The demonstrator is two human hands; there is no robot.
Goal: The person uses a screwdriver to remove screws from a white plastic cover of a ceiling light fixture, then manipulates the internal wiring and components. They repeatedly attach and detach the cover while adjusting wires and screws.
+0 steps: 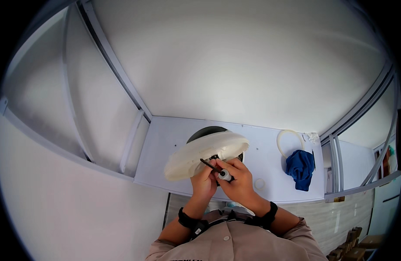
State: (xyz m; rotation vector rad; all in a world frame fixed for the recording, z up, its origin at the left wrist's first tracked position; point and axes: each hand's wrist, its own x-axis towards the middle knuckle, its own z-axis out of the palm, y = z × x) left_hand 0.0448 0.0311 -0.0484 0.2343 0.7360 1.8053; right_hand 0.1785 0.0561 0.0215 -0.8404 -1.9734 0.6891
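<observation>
Both my hands meet at the inner side of a cream, shell-like cover point(183, 163), which stands tilted over a round dark-grey object point(204, 132) on the table. A screwdriver point(225, 175) with a pale grey handle and black shaft lies in my right hand point(240, 182), its shaft slanting up and left across the fingers of the other hand. My left hand point(203, 182) is closed, its fingertips pinching at a small black part point(214, 157) by the cover. My right fingertips touch near that part too. Fingers partly hide the part.
On the pale table point(270, 163), a crumpled blue cloth point(300, 167) lies to the right beside a large cream ring point(278, 141). A small pale ring point(260, 184) lies nearer me. White crumpled material point(312, 137) sits in the far right corner. Metal frame posts point(115, 65) and white panels enclose the table.
</observation>
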